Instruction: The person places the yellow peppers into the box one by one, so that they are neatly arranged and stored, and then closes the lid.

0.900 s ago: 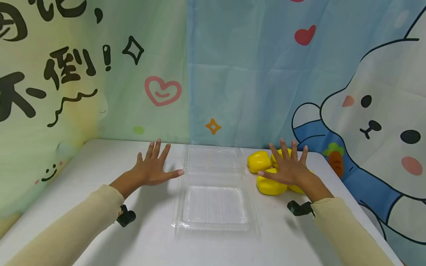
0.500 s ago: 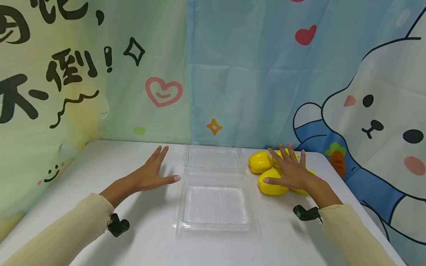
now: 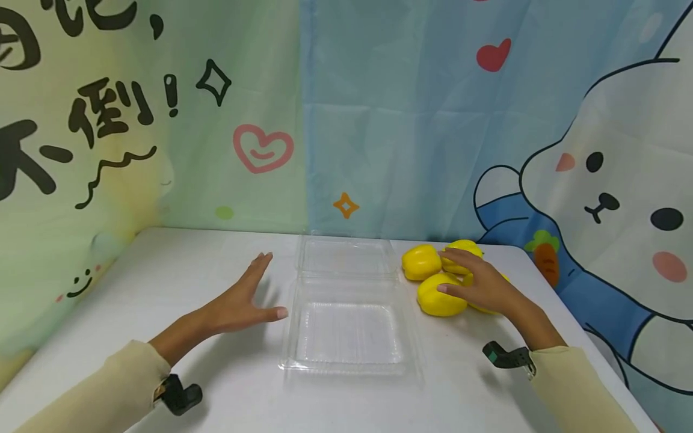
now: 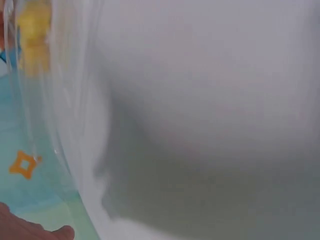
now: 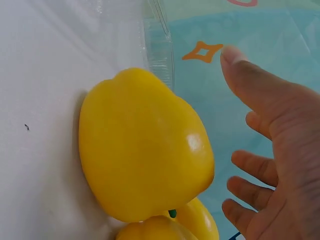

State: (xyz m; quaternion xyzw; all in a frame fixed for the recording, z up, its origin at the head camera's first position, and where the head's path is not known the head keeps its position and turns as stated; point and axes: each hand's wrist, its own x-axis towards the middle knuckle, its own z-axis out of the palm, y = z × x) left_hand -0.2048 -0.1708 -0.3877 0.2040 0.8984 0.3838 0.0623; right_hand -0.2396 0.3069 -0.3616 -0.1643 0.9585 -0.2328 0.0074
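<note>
Several yellow bell peppers sit in a cluster at the back right of the white table; the nearest bell pepper (image 3: 440,296) fills much of the right wrist view, where a green stem shows below it. My right hand (image 3: 484,282) hovers over the cluster, fingers extended and thumb apart, partly hiding the peppers behind. In the right wrist view that hand (image 5: 270,150) is beside the large pepper (image 5: 145,145) with a gap between. A clear plastic clamshell box (image 3: 349,334) lies open in the middle. My left hand (image 3: 235,307) is spread above the table at its left side, holding nothing.
The box's lid (image 3: 346,257) lies flat toward the back curtain (image 3: 390,150), which rises at the table's far edge. A printed bear curtain borders the right side. Bare white table (image 3: 346,403) lies in front of the box.
My right hand has lowered toward the peppers and its fingers have come closer together. My left hand has moved down and slightly left, its fingers less spread. Box and peppers stay put.
</note>
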